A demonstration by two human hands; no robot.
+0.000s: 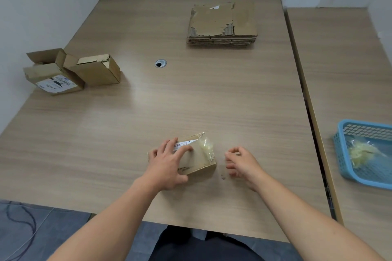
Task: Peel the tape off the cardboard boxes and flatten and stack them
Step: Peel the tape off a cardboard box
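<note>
Low centre of the frame, the left hand (167, 163) rests on a taped box (199, 159) on the counter (148, 112), fingers (169, 146) spread wide over its top. Just right of it, the right hand (241, 163) hovers, fingers loosely curled, holding nothing. A flat stack (222, 23) lies upper centre.

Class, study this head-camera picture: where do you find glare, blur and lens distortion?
Head view: a pale sheen of glare crosses the table left of centre; the right hand looks blurred; the blue basket at the right edge is soft; the wide lens splays the table's side edges.
</note>
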